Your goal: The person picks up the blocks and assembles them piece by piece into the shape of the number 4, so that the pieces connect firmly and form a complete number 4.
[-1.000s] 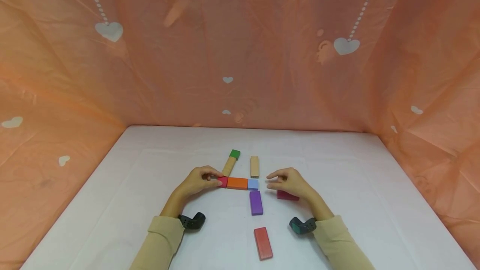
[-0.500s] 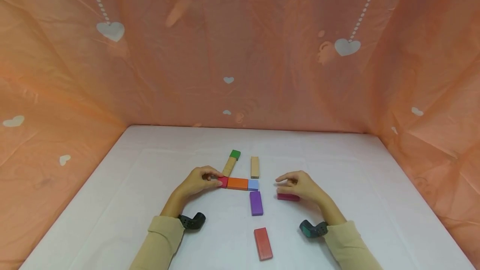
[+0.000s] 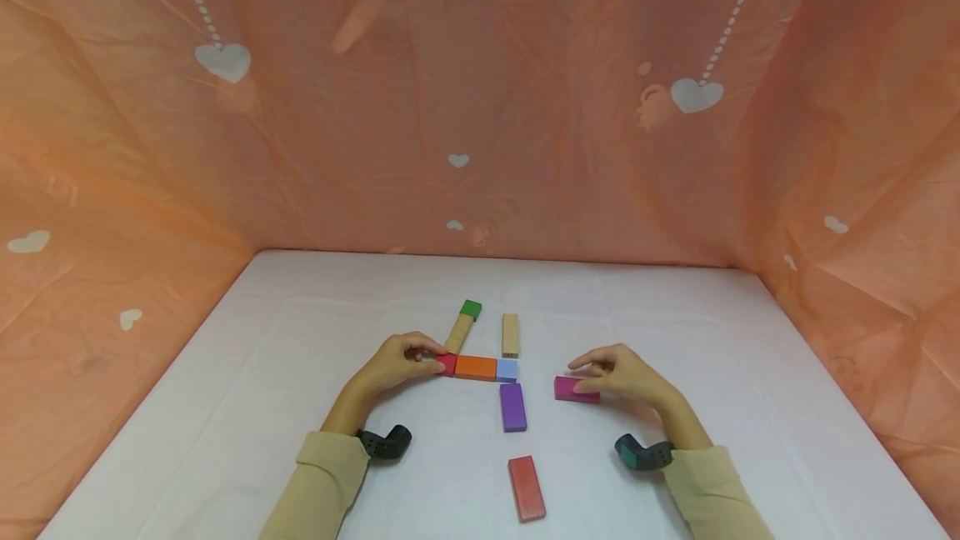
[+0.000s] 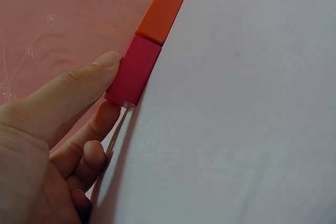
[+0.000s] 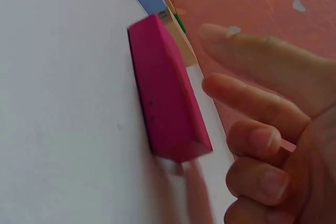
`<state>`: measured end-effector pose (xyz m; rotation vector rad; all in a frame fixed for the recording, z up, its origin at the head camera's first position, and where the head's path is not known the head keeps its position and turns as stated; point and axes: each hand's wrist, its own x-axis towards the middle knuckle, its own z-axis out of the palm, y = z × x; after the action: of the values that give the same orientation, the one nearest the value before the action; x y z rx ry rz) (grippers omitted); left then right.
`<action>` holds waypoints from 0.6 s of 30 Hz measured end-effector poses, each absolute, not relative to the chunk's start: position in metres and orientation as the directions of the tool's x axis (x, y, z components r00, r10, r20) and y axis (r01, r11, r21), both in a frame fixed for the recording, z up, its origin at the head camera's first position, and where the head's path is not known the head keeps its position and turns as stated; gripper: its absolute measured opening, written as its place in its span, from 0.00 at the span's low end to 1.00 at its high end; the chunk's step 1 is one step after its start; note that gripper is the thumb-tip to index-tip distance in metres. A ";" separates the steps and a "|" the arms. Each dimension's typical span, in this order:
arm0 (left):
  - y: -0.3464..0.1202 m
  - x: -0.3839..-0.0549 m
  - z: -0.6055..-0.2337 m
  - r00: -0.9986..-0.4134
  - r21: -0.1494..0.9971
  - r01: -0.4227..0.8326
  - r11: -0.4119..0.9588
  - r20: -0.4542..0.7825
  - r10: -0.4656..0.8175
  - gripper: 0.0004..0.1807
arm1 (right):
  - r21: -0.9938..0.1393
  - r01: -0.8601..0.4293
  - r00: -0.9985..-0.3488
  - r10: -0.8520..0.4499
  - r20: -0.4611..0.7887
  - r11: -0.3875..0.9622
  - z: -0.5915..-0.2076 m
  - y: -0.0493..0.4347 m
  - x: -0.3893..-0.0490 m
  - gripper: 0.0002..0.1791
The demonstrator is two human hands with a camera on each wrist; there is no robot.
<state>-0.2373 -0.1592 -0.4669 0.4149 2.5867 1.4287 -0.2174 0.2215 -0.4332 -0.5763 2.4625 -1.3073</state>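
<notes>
My left hand [image 3: 401, 358] pinches a small red block [image 4: 135, 69] at the left end of a row. Its thumb [image 4: 79, 85] lies against the block's side. An orange block [image 3: 476, 367] and a light blue block [image 3: 506, 370] continue this row to the right. My right hand [image 3: 622, 373] hovers over a long magenta block [image 5: 163, 90], which lies on the white table. Thumb and index finger are spread apart in the right wrist view and hold nothing; the other fingers are loosely bent.
Behind the row, a natural wood block [image 3: 459, 333] tipped by a green block [image 3: 471, 309] slants away; a second natural block [image 3: 510, 335] lies behind the light blue one. In front are a purple block [image 3: 513, 407] and a coral block [image 3: 527, 488]. An orange curtain [image 3: 480, 107] surrounds the table.
My right hand has moved right, away from the light blue block and over the magenta block, uncovering more of it. My left hand stays on the red block.
</notes>
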 end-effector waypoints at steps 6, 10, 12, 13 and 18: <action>-0.159 -0.237 -0.466 -0.950 0.847 0.157 0.508 -0.010 0.311 0.14 | -0.831 -0.209 -0.863 -0.497 -0.091 0.515 -0.436 0.227 -0.220 0.20; -0.159 -0.237 -0.466 -0.949 0.844 0.163 0.510 -0.007 0.316 0.14 | -0.823 -0.219 -0.854 -0.511 -0.098 0.525 -0.438 0.231 -0.221 0.21; -0.159 -0.238 -0.467 -0.948 0.844 0.165 0.511 -0.006 0.317 0.14 | -0.823 -0.222 -0.850 -0.517 -0.099 0.523 -0.439 0.233 -0.221 0.21; -0.159 -0.238 -0.467 -0.948 0.844 0.165 0.511 -0.007 0.317 0.14 | -0.826 -0.222 -0.848 -0.521 -0.099 0.518 -0.439 0.233 -0.221 0.21; -0.160 -0.238 -0.467 -0.949 0.846 0.158 0.509 -0.011 0.314 0.14 | -0.841 -0.221 -0.835 -0.541 -0.099 0.494 -0.438 0.236 -0.221 0.22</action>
<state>-0.2378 -0.1595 -0.4668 0.4075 2.5843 1.4226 -0.2208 0.2361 -0.4378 -0.6373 2.3926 -1.2716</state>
